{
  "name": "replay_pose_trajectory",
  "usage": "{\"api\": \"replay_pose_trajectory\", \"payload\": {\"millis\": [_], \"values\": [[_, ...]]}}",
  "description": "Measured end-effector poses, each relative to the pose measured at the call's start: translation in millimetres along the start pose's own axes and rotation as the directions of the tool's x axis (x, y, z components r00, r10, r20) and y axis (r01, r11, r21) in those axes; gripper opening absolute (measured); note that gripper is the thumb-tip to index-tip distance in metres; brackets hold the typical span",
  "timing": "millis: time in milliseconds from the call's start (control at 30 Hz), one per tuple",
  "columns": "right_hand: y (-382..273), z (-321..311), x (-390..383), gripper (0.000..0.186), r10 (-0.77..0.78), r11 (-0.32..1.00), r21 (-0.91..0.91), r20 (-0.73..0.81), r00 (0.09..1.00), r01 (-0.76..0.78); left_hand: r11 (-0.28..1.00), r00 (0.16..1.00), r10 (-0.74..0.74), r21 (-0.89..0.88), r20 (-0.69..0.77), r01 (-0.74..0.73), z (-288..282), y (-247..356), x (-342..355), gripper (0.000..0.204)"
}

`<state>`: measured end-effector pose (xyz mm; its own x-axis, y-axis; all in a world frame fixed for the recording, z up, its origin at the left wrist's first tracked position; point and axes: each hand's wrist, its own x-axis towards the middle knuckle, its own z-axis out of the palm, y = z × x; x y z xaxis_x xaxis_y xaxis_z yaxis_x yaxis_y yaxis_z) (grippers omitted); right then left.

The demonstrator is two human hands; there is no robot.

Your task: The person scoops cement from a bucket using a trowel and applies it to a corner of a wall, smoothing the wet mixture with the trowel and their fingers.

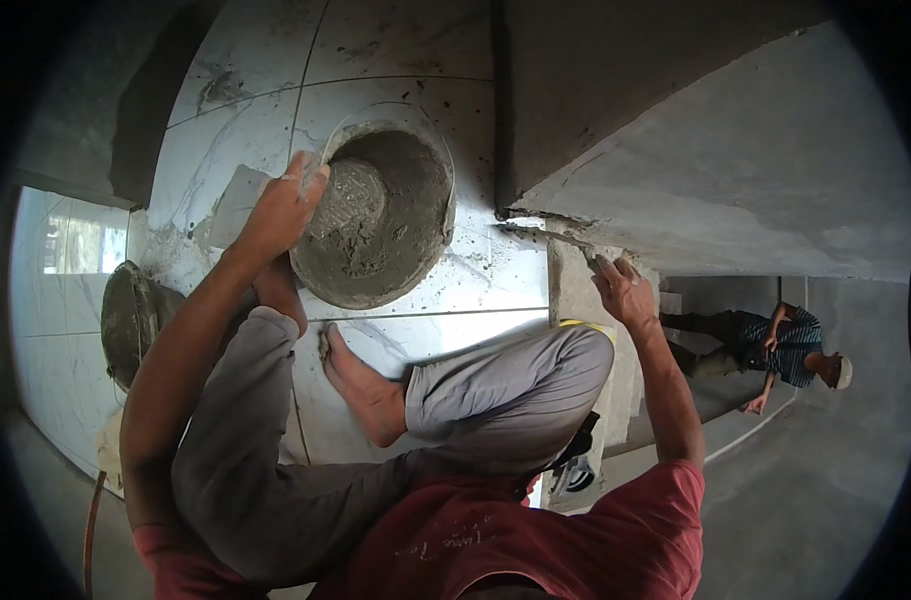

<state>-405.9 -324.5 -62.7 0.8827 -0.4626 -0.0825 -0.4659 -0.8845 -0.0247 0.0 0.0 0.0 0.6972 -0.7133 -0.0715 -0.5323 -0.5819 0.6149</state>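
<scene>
- Mortar (361,215) sits heaped in a round grey pan (431,240) on the pale marbled floor tiles (396,50), just ahead of your bare foot (361,385), close enough to draw from without shifting your squat.
- Your left hand (281,210) grips the pan's near rim, fingers hooked over the edge, tipping the pan so that its open side faces you; the arm runs long and nearly straight from the lower left.
- Your right hand (624,288) is raised to the rough edge of the grey cement step (576,285), fingers pinched narrow around what looks like a thin trowel blade (566,238); how firmly, you cannot tell from here.
- A second, dark pan (126,320) lies tilted at far left.
- Another person (781,345) in a striped shirt stands well apart at right.
</scene>
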Motion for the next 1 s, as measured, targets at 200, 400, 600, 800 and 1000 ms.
{"api": "replay_pose_trajectory", "payload": {"millis": [200, 400, 600, 800, 1000], "values": [[-4.4, -12.7, 20.9, 0.036, 0.098, 0.995, -0.028, -0.021, 0.995, -0.099, 1.000, 1.000, 0.020, 0.012, -0.017, -0.020, 2.0, 7.9, -1.6, 0.062], [-11.1, -13.0, -12.1, 0.035, 0.180, 0.984, 0.019, -0.103, 0.978, -0.179, 1.000, 0.999, 0.020, -0.020, -0.048, -0.021, 0.3, 2.8, 0.5, 0.064], [-7.7, -15.1, -32.6, 0.033, 0.161, 0.983, 0.106, -0.136, 0.978, -0.148, 0.999, 1.000, -0.026, -0.032, -0.012, 0.025, 0.5, 1.4, 2.1, 0.065], [-21.4, -1.1, -10.5, 0.031, 0.098, 0.993, 0.075, -0.093, 0.991, -0.091, 1.000, 1.000, -0.008, -0.004, 0.001, 0.008, 0.7, 6.8, 0.3, 0.066], [-14.8, 14.3, 1.0, 0.030, 0.023, 1.000, -0.008, -0.145, 0.989, -0.025, 0.999, 0.999, -0.038, -0.028, -0.001, 0.038, -0.9, 8.4, 0.1, 0.066]]}}
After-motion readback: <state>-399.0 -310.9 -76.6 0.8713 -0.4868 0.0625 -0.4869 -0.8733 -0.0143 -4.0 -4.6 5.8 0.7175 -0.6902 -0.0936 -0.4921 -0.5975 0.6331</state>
